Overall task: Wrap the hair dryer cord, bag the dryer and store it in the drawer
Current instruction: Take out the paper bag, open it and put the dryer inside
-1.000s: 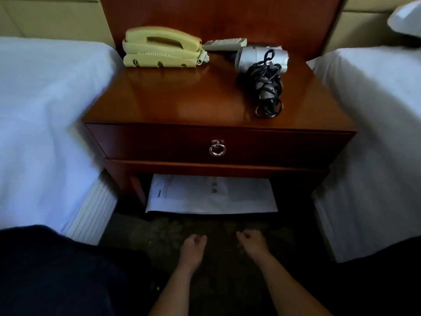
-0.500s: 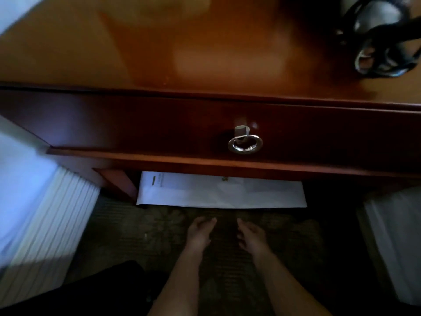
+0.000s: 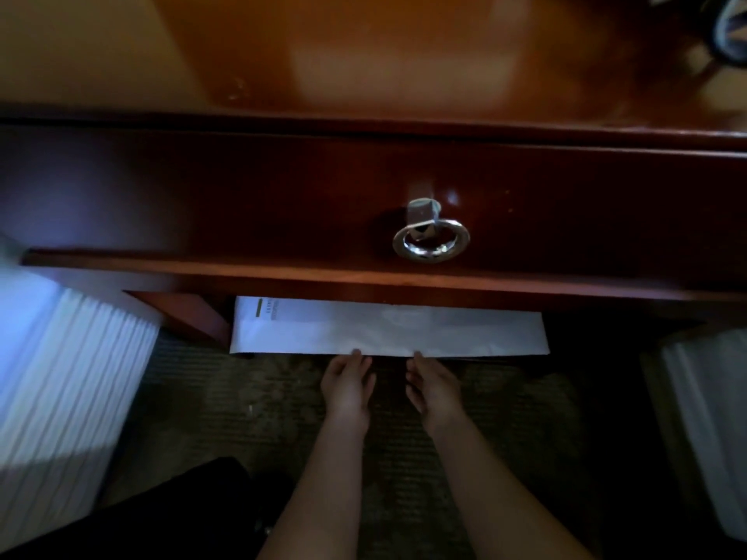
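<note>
Both hands reach low and side by side, probably to get the bag before anything else. The left hand (image 3: 347,383) and right hand (image 3: 434,388) have straight, relaxed fingers and hold nothing. Their tips just meet the near edge of the white bag (image 3: 388,329), which lies flat under the nightstand (image 3: 364,54) at their 12 o'clock. The hair dryer (image 3: 733,30) sits on top at 1 o'clock, blurred and mostly cut off. The drawer (image 3: 202,196) is closed, its ring pull (image 3: 430,238) hanging untouched. Wrapping the cord and bagging the dryer seem not yet begun.
</note>
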{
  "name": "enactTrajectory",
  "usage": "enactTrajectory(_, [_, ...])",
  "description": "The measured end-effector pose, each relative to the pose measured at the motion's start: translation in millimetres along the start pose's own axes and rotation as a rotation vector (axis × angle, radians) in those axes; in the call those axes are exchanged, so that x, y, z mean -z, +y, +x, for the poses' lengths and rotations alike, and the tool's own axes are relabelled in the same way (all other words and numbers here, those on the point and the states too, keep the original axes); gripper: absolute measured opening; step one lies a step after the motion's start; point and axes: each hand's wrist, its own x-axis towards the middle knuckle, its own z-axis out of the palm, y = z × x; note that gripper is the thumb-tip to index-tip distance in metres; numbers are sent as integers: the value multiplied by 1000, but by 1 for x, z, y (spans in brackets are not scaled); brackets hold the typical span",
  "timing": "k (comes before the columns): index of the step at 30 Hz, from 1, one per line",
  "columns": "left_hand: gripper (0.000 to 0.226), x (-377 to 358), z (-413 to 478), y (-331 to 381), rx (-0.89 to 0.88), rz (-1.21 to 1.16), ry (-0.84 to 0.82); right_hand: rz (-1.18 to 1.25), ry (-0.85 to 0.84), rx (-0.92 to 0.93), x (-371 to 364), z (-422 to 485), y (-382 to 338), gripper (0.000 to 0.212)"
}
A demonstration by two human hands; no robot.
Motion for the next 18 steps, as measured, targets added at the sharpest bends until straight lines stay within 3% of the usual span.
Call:
enactTrajectory(6, [8,12,-28,-5,-31,-75,-73,178,-171,-30,9,-22,1,35])
enactTrajectory(10, [7,32,-47,-5,-65,-74,-101,290,-113,-16,22,-45,-17,39])
enactTrajectory(13, [19,42,-62,6,-94,-117,-109,277,-86,72,26,-71,-25,27])
enactTrajectory(18, [37,44,-112,42,-238,-273,-122,292,-127,329,17,-138,-22,40])
